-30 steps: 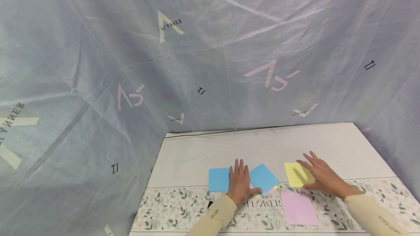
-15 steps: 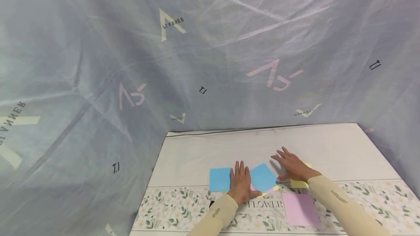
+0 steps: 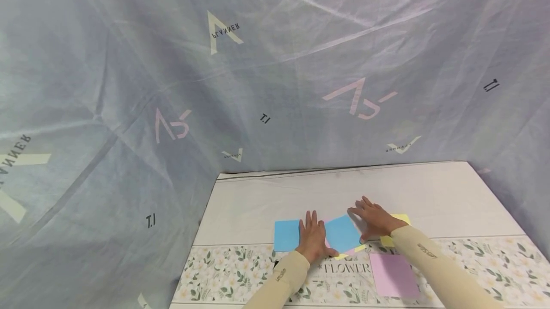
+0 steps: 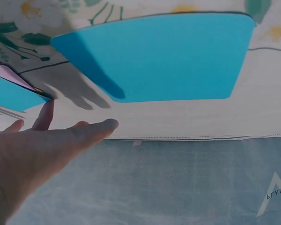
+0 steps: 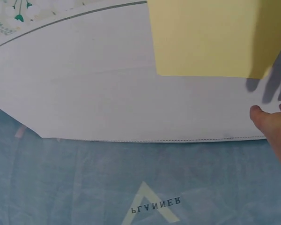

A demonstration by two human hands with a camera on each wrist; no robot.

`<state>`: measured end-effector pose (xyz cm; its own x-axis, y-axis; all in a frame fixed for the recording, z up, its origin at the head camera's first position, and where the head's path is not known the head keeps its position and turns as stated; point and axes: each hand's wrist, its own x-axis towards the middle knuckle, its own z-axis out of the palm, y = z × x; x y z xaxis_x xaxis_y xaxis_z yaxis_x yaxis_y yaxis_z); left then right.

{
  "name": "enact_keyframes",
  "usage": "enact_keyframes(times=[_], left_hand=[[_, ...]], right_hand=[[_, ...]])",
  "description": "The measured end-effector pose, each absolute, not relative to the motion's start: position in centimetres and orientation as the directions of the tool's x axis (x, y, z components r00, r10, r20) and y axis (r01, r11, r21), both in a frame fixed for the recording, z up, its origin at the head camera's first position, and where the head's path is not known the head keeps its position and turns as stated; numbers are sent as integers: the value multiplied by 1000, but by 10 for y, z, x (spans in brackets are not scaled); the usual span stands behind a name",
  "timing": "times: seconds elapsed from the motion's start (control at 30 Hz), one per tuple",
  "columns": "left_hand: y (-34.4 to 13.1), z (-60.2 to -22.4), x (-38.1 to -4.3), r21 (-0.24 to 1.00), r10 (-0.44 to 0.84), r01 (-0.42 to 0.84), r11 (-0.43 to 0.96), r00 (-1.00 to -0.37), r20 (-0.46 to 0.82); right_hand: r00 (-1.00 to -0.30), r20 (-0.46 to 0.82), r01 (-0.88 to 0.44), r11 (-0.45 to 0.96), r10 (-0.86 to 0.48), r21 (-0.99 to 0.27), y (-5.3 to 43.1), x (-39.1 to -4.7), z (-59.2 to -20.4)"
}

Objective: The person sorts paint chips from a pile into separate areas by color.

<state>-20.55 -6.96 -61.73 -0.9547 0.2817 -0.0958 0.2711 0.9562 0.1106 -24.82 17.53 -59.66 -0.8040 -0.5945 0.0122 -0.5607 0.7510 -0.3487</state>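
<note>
Hidden: the pale yellow square paper sheet [image 3: 397, 225] is partly covered by the right hand [image 3: 375, 219] and its cream sleeve [image 3: 434, 263]; slivers of pink and yellow paper [image 3: 350, 251] peek from under the tilted blue square sheet [image 3: 342, 233], their full shapes not visible.
Cut off: the right wrist view catches only fingertips at its edge, so the grip cannot be read there.
Left hand [image 3: 312, 237]: lies flat, fingers straight and together, on the table between the flat blue square paper sheet [image 3: 287, 235] and the tilted blue one, touching both edges.
Right hand: fingers spread and straight, fingertips resting at the tilted blue sheet's far right corner; it grips nothing.
Materials: thin matte coloured paper squares with crisp corners; a pink square sheet [image 3: 393, 274] lies alone near the front edge.
Surface: white table cover [image 3: 343, 189] with a floral printed band [image 3: 232, 271] bearing the word FLOWER.
Room: creased blue-grey fabric backdrop [image 3: 215, 84] with printed PLANNER marks surrounds the table.
</note>
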Motion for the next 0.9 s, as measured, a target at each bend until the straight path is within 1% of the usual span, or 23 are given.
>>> enact_keyframes(times=[0.13,0.3,0.5,0.67,0.9], left_hand=[[-69,-617,-205,132,275,263,956,-958,-82],[-69,-619,-205,138,281,270,953,-957,-68],[-67,-619,-205,132,276,267,955,-960,-53],[-66,-620,-206,135,267,256,957,-961,-70],[-68,-622,-206,143,264,252,957,-962,-75]], right_hand=[[-808,-24,-552,772,-588,-315,170,-247,-598],[-815,-58,-532,784,-577,-321,165,-247,-599],[-818,-42,-530,781,-573,-331,165,-246,-598],[-800,-28,-557,759,-599,-335,167,-244,-596],[-774,-14,-608,749,-633,-264,166,-240,-589]])
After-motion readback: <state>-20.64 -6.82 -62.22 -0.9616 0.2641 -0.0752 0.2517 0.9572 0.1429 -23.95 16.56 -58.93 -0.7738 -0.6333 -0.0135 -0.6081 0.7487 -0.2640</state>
